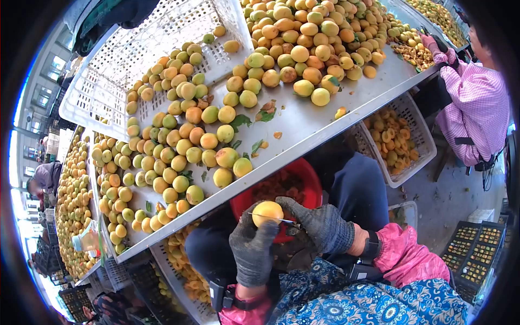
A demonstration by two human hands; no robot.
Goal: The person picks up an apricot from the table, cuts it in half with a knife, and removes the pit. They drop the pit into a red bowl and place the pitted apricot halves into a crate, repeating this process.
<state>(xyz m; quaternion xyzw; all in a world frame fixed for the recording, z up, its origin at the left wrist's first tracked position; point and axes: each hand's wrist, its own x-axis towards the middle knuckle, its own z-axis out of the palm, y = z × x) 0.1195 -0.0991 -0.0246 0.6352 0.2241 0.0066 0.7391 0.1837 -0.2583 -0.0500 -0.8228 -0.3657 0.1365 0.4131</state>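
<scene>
A long steel table (pixel 303 124) runs slantwise across the view, its near edge just above the person's lap. A white slatted crate (pixel 135 59) lies tipped on its far left corner, and loose apricots (pixel 179 146) spill from it down to the near edge. A second, denser heap of apricots (pixel 309 32) covers the far right end. A few green leaves (pixel 241 120) lie on the bare strip between the two heaps.

A co-worker in a pink checked shirt (pixel 476 108) sits at the right end of the table. Under the near edge on that side stands a white basket (pixel 428 146) holding cut fruit. A red basin (pixel 303 173) sits just below the middle of the near edge, over the person's knees, with fruit pieces inside.

Both of the person's hands wear dark grey knitted gloves and meet over the basin's near rim. The left hand (pixel 252 249) has its fingers curled around a yellow apricot (pixel 267 210), with the thumb pressed against the fruit's side. The right hand (pixel 322 227) is closed on a thin knife (pixel 281 220). The blade lies across the apricot's lower part and touches it.
</scene>
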